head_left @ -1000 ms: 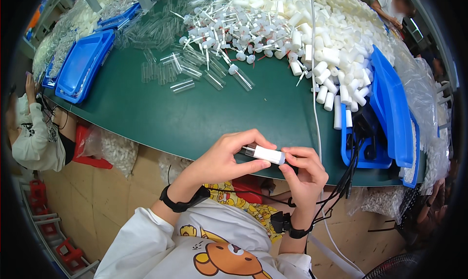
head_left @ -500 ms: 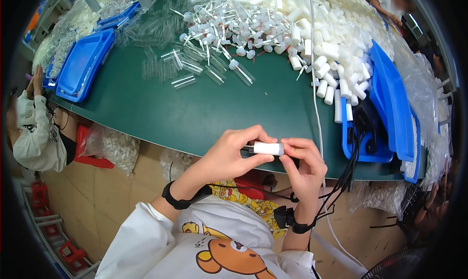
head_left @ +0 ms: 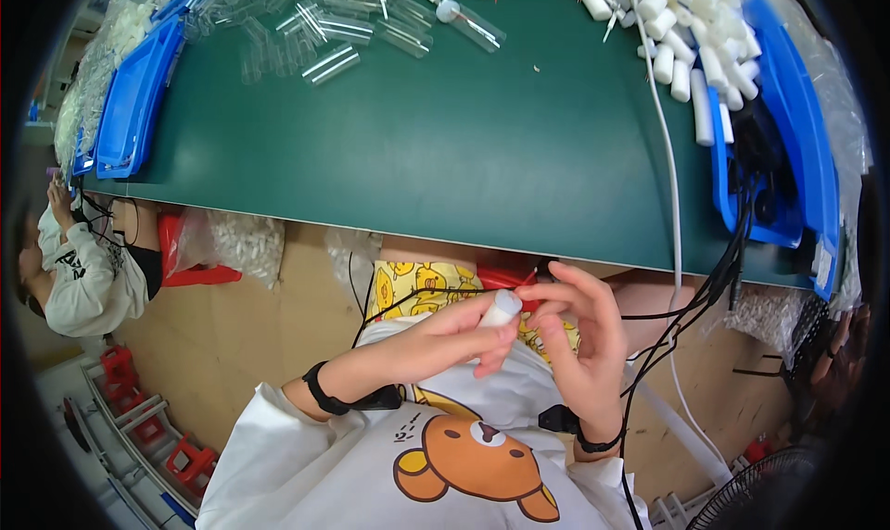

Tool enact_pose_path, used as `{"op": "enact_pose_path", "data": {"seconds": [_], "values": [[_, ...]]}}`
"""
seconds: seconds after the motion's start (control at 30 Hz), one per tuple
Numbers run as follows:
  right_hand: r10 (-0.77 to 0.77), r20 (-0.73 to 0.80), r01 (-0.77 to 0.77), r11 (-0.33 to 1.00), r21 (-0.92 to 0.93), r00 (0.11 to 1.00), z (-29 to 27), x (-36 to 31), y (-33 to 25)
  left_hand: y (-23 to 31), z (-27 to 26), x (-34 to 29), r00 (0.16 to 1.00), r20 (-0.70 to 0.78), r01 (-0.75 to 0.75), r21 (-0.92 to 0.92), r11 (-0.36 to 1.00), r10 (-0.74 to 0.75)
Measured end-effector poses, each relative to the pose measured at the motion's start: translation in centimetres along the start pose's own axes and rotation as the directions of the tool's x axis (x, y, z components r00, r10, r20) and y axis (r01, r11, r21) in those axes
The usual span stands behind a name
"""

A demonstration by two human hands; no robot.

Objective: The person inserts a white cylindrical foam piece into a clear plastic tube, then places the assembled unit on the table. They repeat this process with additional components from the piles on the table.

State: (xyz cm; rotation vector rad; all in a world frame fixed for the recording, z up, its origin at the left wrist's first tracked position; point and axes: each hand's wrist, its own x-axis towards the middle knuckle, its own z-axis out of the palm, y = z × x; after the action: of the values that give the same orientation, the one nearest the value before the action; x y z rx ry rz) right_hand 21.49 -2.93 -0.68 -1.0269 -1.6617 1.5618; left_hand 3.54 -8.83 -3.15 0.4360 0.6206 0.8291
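Leftmost, blue tray [head_left: 130, 113] sat on green table [head_left: 445, 150], clear tubes [head_left: 329, 62] beside it. Centre, left hand [head_left: 436, 345] pinched small white cylinder [head_left: 501, 308] by its end, over the lap and below the table edge. Right hand [head_left: 579, 335] half curled beside it, fingertips touching the cylinder, not clasping. Judged best handled with cylinder steadied by both hands, kept level and twisted gently. Rightmost, white cylinders heaped [head_left: 686, 57] near second blue tray [head_left: 788, 132].
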Motion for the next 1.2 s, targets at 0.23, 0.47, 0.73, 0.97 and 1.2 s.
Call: {"op": "enact_pose_path", "data": {"seconds": [0.23, 0.47, 0.73, 0.97, 1.2], "values": [[0.262, -0.084, -0.237, 0.943, 0.233, 0.961, 2.5, 0.5, 2.3, -2.5, 0.2, 1.2, 0.985, -0.157, -0.118, -0.305, 0.945, 0.073], [0.322, 0.152, -0.356, 0.824, 0.441, 0.934, 4.3, -0.3, 1.9, -2.9, 0.4, 0.7, 0.959, -0.177, -0.153, 0.337, 0.929, 0.222], [0.242, 0.182, -0.287, 0.914, 0.288, 0.953, 4.2, 0.5, 2.3, -3.5, -0.5, 2.2, 0.867, -0.147, -0.353, 0.494, 0.795, 0.476], [0.322, 0.111, -0.340, 0.885, 0.319, 0.940, 4.8, 0.8, 2.4, -3.2, 0.3, 2.8, 0.835, -0.284, -0.370, 0.346, 0.862, 0.472], [0.354, 0.045, -0.350, 0.886, 0.303, 0.934, 4.7, 1.5, 2.2, -0.7, 0.1, 2.3, 0.946, -0.275, -0.084, 0.296, 0.952, 0.169]]}}
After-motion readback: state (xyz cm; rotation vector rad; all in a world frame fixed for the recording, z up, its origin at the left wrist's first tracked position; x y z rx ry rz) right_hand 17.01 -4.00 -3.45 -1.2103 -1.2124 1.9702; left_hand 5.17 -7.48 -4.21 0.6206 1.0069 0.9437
